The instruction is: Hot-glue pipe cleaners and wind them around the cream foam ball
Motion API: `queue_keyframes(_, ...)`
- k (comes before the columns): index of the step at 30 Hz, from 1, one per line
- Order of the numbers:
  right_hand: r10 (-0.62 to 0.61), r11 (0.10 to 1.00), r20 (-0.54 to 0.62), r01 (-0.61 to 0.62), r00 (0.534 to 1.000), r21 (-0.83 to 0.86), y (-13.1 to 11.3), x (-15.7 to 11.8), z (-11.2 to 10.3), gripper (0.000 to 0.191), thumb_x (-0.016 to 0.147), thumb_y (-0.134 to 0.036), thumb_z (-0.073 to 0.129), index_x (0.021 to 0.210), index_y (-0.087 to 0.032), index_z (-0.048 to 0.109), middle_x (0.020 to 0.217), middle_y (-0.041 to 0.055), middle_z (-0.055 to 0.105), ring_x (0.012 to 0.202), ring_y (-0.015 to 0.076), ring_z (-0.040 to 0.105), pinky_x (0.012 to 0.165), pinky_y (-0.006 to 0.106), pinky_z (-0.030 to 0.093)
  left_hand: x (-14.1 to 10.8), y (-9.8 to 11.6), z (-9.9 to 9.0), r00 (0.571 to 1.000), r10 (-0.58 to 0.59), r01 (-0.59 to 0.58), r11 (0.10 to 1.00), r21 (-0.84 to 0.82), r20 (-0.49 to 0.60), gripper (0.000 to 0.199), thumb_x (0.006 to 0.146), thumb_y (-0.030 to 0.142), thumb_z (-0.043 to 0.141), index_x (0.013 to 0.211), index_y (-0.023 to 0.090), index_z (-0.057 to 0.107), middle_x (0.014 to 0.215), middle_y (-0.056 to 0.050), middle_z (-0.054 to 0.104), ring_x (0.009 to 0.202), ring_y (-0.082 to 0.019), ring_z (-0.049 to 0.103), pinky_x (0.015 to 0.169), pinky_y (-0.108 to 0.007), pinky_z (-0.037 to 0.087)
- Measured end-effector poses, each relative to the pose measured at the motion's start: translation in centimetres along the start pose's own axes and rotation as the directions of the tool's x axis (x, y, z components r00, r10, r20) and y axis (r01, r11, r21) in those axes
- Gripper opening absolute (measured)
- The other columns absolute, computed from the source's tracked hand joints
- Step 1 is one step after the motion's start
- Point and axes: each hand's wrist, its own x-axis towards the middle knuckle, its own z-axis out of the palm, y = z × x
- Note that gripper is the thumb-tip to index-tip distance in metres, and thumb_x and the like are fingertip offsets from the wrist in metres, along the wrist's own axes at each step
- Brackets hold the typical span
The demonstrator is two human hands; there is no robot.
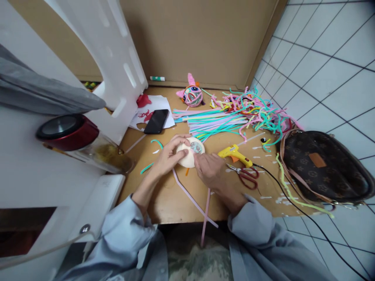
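Observation:
Between my hands is a round cream disc [187, 159] with a greenish printed patch on its upper right. My left hand [172, 155] grips its left side, thumb laid across the face. At the lower right rim, my right hand [208, 167] has its fingers closed against the disc. A pale lilac pipe cleaner [190, 197] and a pink one [206, 218] trail below the hands past the table edge. Just right of my right hand lie a yellow hot glue gun [235, 154] and red-handled scissors [245, 175].
Behind the disc lies a bundle of pipe cleaners [218, 123], with a tangled heap [258, 107] at its right. A pink-eared decorated ball [192, 95] sits at the back. The black phone [156, 121] rests on paper. A brown handbag [325, 168] and a red-lidded bottle [113, 156] flank the table.

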Motion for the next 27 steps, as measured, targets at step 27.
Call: queue_keyframes(27,0.906,0.28,0.102,-0.763,0.41,0.582,22.7,12.5,-2.5,0.025,0.094,-0.01,0.038,0.099,-0.017,0.062,0.073,-0.0008,0.058,0.052,0.0085,0.052,0.052,0.023,0.041,0.3,-0.2,0.2,0.988,-0.105,0.102,0.994,-0.035,-0.111,0.016,0.073,0.033,0.061,0.083,0.021,0.059,0.125,-0.009,0.067,0.117,-0.028,0.063,0.103,-0.042,0.048)
